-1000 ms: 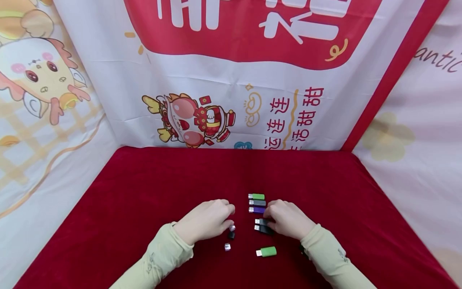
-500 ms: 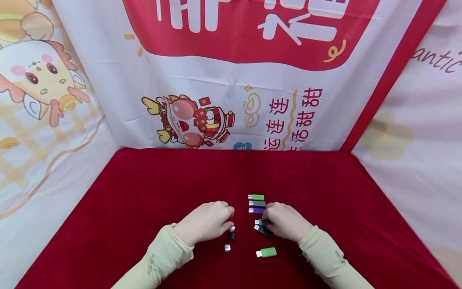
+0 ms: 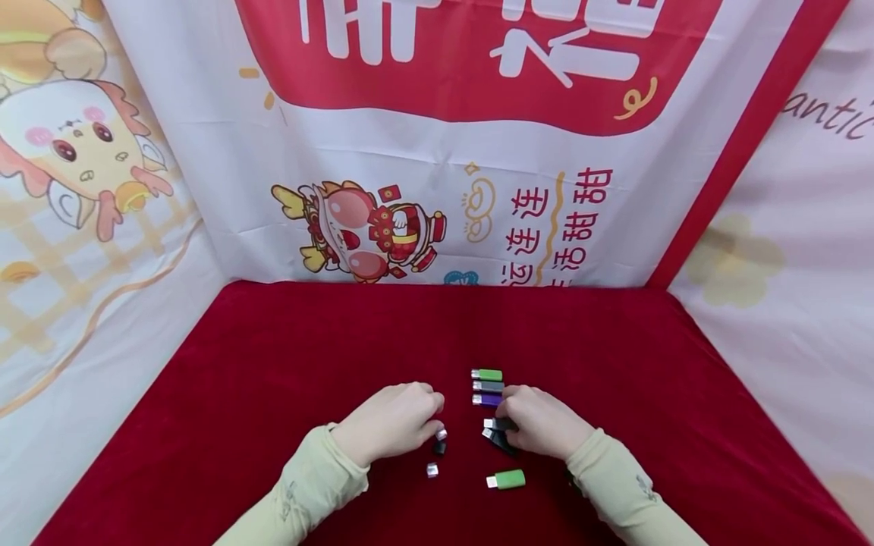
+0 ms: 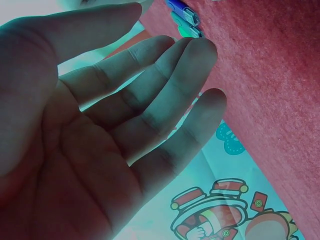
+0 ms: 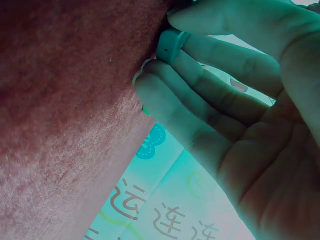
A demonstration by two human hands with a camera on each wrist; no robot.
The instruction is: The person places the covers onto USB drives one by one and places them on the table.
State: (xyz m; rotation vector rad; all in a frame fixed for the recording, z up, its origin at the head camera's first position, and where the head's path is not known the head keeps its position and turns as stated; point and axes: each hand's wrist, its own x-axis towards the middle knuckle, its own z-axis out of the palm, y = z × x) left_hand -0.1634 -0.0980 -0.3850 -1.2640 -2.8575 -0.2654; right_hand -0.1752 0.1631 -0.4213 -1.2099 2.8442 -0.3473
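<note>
1. Since a second earlier, the lower black stick [image 3: 504,443] had swung askew on the red surface [image 3: 307,326], just below the upper dark stick [image 3: 503,424].
2. Right grip [image 3: 544,421] pinched that upper one, thumb and fingers closed to its width, probably to straighten it near the purple stick [image 3: 489,400] (connectors all faced left).
3. Left grip [image 3: 391,419] hung loosely spread, empty, beside the pale cap [image 3: 441,434].
4. Only the right wrist view showed the pinched butt end [image 5: 168,46].

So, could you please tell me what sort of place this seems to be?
Perhaps a makeshift indoor booth for tabletop work: a red cloth is spread flat, printed hangings close it in on three sides, and USB sticks lie on the cloth.
</note>
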